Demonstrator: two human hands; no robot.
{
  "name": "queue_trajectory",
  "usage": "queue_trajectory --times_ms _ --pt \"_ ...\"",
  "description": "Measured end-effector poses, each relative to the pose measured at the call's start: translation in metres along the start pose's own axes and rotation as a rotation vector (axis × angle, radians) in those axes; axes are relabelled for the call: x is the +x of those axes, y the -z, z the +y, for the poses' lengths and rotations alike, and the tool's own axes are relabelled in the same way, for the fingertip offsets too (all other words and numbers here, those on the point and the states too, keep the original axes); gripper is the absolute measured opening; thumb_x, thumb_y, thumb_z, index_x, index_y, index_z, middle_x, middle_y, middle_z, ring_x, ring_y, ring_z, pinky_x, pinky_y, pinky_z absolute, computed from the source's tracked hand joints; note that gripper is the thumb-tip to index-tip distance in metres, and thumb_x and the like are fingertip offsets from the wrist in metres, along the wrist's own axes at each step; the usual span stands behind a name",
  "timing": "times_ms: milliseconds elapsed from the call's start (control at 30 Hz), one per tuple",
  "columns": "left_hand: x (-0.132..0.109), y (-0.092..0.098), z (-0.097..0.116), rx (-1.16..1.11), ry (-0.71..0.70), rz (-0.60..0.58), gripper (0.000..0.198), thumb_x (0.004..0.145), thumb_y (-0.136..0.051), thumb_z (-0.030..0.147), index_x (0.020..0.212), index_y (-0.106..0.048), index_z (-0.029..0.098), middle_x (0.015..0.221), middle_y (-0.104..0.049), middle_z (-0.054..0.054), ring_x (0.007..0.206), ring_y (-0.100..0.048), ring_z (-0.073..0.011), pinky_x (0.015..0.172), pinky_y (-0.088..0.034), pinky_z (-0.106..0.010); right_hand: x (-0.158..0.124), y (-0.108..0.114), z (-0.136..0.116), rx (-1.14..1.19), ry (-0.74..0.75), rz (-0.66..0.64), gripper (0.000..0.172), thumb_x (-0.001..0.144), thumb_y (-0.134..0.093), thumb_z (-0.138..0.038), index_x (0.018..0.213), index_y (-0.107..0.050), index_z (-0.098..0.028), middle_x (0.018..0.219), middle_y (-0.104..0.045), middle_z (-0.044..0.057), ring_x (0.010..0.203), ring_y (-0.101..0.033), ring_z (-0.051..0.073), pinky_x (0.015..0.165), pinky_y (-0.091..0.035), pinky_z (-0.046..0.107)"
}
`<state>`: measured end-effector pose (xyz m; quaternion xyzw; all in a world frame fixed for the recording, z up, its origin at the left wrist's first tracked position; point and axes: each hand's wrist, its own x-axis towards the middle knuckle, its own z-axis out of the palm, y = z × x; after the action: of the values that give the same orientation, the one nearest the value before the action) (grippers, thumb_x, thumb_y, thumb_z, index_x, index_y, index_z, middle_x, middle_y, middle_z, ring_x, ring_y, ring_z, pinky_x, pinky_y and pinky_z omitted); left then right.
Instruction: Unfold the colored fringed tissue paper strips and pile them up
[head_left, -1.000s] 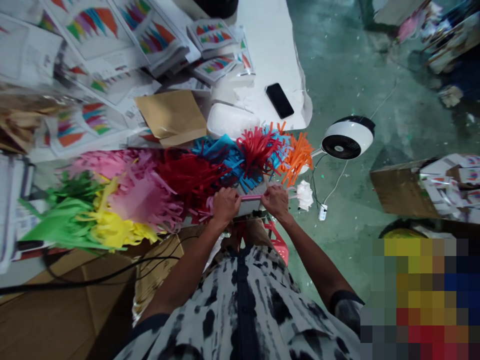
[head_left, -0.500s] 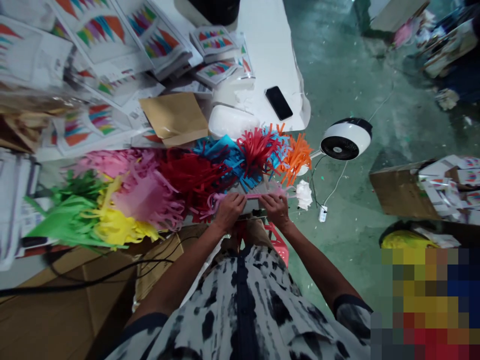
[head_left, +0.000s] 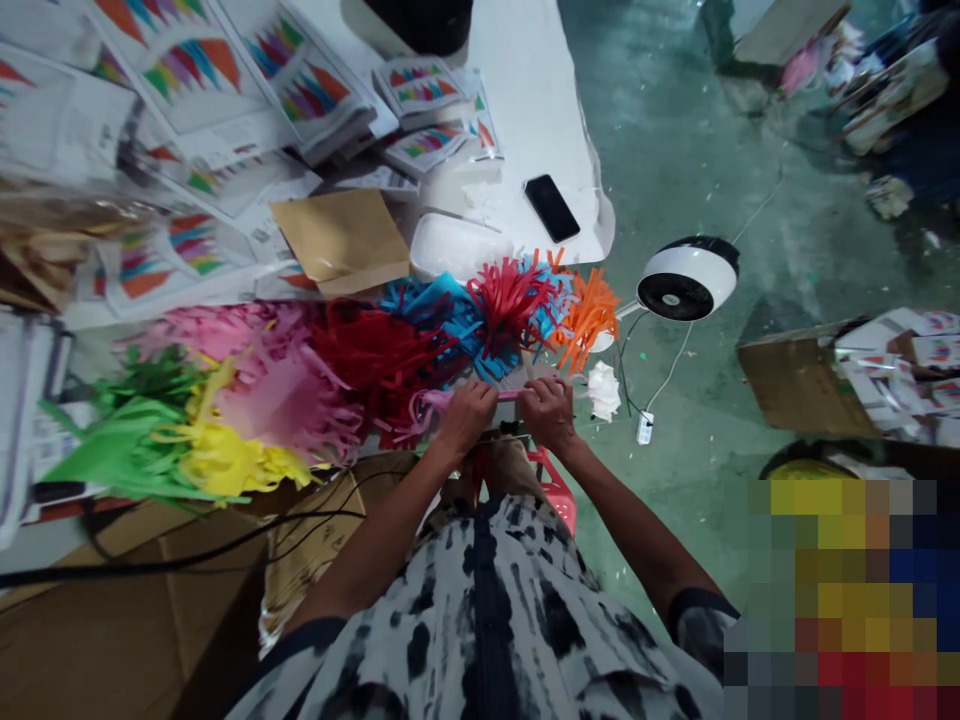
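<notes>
My left hand [head_left: 466, 418] and my right hand [head_left: 549, 415] pinch a narrow pink paper strip [head_left: 510, 395] between them, with a frilly pink end curling out past my left hand. Just beyond my hands lie bunches of fringed paper: red [head_left: 379, 365], blue [head_left: 439, 320], orange [head_left: 589, 320], pink [head_left: 277, 390], yellow [head_left: 232, 460] and green [head_left: 127, 450]. The red and blue bunches nearly touch my left hand. What lies under my hands is mostly hidden.
Printed sheets with colourful patterns [head_left: 187, 80] and a kraft envelope [head_left: 341, 240] cover the table. A black phone [head_left: 551, 208] and a white box [head_left: 457, 245] sit nearby. A white fan [head_left: 686, 280] and crumpled white paper [head_left: 604, 390] are right of my hands.
My hands have drawn slightly closer together along the pink strip, and the strip now sits a little lower in view than a second ago.
</notes>
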<state>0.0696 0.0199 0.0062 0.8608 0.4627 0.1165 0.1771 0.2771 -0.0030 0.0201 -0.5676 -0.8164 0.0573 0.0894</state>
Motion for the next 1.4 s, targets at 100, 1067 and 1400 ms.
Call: queue_trajectory --times_ms 100,1067,1400 --pt "0.001 -0.005 -0.004 -0.005 0.006 0.026 0.011 0.099 -0.057 0.016 0.099 -0.068 0.018 0.098 -0.068 -0.011 0.096 -0.058 -0.0279 0.082 -0.045 -0.040 0.007 -0.003 -0.002 0.005 0.008 -0.034 0.018 0.103 -0.056 -0.022 0.102 -0.073 -0.026 0.116 -0.075 0.006 0.111 -0.058 0.024 0.109 -0.023 0.045" --pt "0.001 0.010 -0.020 0.077 0.142 -0.075 0.035 0.106 -0.045 0.044 0.101 -0.070 0.020 0.101 -0.070 -0.014 0.099 -0.058 -0.0308 0.081 -0.036 -0.042 0.020 0.000 0.007 0.146 -0.148 -0.113 0.017 0.103 -0.058 -0.032 0.098 -0.072 -0.023 0.105 -0.073 0.007 0.112 -0.054 0.026 0.101 -0.025 0.043" --pt "0.012 0.015 -0.020 -0.044 0.251 0.002 0.015 0.097 -0.065 0.033 0.087 -0.067 0.022 0.091 -0.071 -0.010 0.093 -0.060 -0.0303 0.078 -0.038 -0.042 0.045 0.008 -0.004 0.068 -0.266 -0.185 0.013 0.088 -0.069 -0.031 0.079 -0.070 -0.021 0.095 -0.074 0.012 0.104 -0.055 0.031 0.090 -0.030 0.045"
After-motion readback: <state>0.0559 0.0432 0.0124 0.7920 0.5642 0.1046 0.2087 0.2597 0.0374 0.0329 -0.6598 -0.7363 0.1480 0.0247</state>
